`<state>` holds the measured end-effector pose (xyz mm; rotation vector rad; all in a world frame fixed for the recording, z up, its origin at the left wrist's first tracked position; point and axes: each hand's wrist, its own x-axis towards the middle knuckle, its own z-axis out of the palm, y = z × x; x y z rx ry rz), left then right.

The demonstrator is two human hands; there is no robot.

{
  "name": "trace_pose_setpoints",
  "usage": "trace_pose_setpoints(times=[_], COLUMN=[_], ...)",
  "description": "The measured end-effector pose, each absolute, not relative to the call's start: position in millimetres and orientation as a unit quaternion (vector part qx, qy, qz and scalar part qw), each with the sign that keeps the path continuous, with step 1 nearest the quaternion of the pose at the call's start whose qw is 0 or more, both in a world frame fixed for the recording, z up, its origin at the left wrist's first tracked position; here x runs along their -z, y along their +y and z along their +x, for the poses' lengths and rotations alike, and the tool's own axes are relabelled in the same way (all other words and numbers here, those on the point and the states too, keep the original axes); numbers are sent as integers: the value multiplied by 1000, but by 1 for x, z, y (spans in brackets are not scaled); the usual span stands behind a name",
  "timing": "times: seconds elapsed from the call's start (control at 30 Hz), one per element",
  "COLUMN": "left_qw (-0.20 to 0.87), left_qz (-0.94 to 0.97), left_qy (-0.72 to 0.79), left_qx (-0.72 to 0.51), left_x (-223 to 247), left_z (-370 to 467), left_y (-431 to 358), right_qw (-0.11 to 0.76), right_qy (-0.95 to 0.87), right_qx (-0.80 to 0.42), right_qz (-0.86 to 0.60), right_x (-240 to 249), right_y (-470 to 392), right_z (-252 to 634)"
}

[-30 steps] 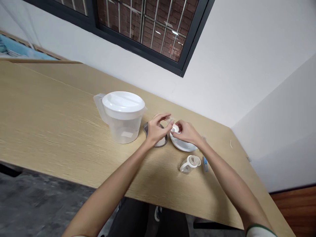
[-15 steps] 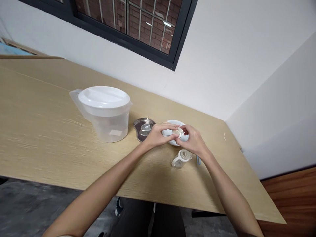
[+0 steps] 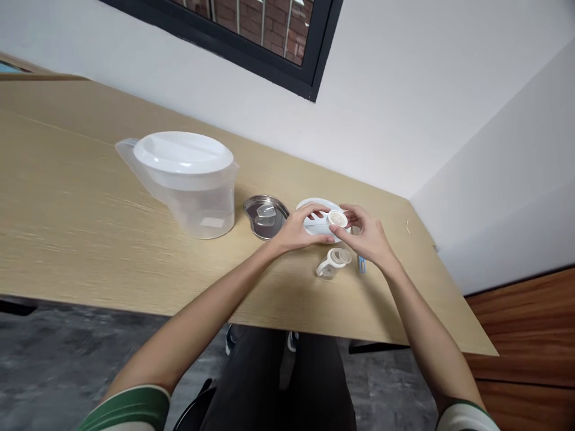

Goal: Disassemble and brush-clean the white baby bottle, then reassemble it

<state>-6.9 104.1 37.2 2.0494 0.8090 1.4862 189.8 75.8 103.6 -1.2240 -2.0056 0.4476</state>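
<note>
Both hands, left hand (image 3: 294, 230) and right hand (image 3: 366, 236), pinched one small white cap (image 3: 336, 219) above one white plate (image 3: 314, 206). One steel dish (image 3: 254, 209) held a clear piece (image 3: 265, 214); one lidded pitcher (image 3: 188, 179) stood far left.

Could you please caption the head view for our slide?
Both hands, left and right, hold a small white cap over a white plate.

On the table (image 3: 90, 239) before me, the jug (image 3: 188, 182) stands at my left, the metal dish (image 3: 266, 216) to its right, then the plate (image 3: 314, 209), with the small bottle (image 3: 332, 263) nearer me and the clip (image 3: 362, 264) just to its right.
</note>
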Motion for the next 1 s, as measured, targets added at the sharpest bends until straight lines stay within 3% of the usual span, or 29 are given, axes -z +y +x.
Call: trace_pose_setpoints(times=[0.17, 0.33, 0.53, 0.77, 1.0], left_qw=[239, 149, 64, 37, 50], left_qz=[747, 748, 766, 766, 788], left_qy=[263, 272, 212, 220, 223], left_qx=[-562, -587, -604, -602, -572], left_x=[-27, -19, -18, -14, -8], left_z=[11, 15, 11, 9, 11], left_y=[96, 94, 96, 99, 101], right_qw=[339, 350, 351, 325, 383], right_qy=[-787, -756, -785, -817, -721], right_qx=[-256, -341, -245, -133, -332], right_qz=[-448, -435, -448, -458, -473], right_x=[-106, -104, -100, -103, -89], right_y=[59, 57, 63, 55, 64], right_z=[195, 197, 194, 186, 185])
